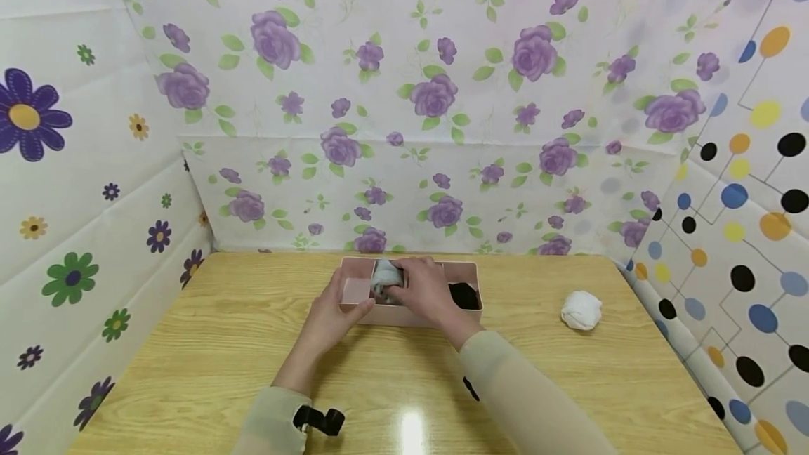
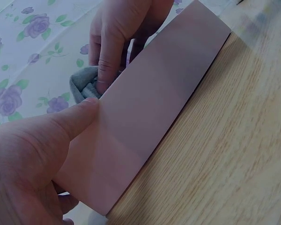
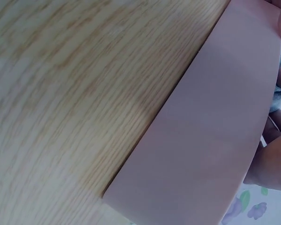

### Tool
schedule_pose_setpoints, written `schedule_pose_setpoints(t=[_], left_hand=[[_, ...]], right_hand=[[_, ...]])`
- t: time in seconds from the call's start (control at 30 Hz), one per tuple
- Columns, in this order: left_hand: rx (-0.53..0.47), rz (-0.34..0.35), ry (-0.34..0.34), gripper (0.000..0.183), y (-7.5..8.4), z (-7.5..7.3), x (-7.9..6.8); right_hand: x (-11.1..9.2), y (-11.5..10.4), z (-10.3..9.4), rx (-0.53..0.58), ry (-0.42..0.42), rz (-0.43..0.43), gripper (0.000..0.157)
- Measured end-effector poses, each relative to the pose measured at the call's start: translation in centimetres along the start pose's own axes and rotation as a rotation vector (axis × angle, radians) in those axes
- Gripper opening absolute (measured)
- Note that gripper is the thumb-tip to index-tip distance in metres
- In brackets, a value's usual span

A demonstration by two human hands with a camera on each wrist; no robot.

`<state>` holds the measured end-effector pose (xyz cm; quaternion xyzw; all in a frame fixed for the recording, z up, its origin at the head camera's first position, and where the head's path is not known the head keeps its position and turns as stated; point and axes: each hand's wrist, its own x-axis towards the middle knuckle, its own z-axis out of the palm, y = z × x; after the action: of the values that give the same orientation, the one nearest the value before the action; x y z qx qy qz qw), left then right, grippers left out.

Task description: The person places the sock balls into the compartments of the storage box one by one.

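Note:
A long pink divided box (image 1: 404, 315) stands toward the back of the wooden table. My left hand (image 1: 330, 320) grips its left end, the thumb at the front rim and the fingers round the end wall. With thumb and fingers, my right hand (image 1: 428, 292) pinches a grey-blue rolled cloth bundle (image 1: 384, 275) in the middle compartment. In the left wrist view the bundle (image 2: 83, 80) shows above the rim beside the left thumb tip. Its lower part is hidden behind the front wall. Black cloth (image 1: 464, 295) lies in the right compartment.
On the table (image 1: 531, 357), to the right of the box, sits a white rolled cloth ball (image 1: 581, 310). A flower-patterned sheet (image 1: 392, 181) hangs behind the table's back edge, and patterned sheets flank both sides. A black wrist mount (image 1: 319, 418) sits on the left sleeve.

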<state>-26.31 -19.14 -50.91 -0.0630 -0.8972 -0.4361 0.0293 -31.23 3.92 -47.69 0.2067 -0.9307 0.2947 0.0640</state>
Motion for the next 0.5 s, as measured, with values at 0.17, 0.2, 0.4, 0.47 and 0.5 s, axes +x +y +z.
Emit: schedule_pose_setpoints(t=[0.17, 0.2, 0.4, 0.47, 0.5], left_hand=[[0.006, -0.007, -0.009, 0.114, 0.12, -0.07, -0.07], [0.006, -0.008, -0.009, 0.114, 0.15, -0.07, -0.08], [0.006, -0.004, -0.005, 0.114, 0.11, -0.07, -0.09], [0.005, -0.002, -0.004, 0.114, 0.09, -0.08, -0.1], [0.005, -0.003, -0.003, 0.114, 0.08, -0.09, -0.1]], right_hand=[[-0.16, -0.05, -0.06, -0.055, -0.014, 0.0, 0.055], [-0.21, -0.06, -0.1, -0.06, -0.022, 0.003, 0.058], [-0.49, 0.05, -0.45, -0.058, -0.033, 0.014, 0.067], [-0.55, 0.09, -0.62, -0.056, -0.03, 0.014, 0.068], [-0.63, 0.1, -0.73, -0.057, -0.025, 0.01, 0.069]])
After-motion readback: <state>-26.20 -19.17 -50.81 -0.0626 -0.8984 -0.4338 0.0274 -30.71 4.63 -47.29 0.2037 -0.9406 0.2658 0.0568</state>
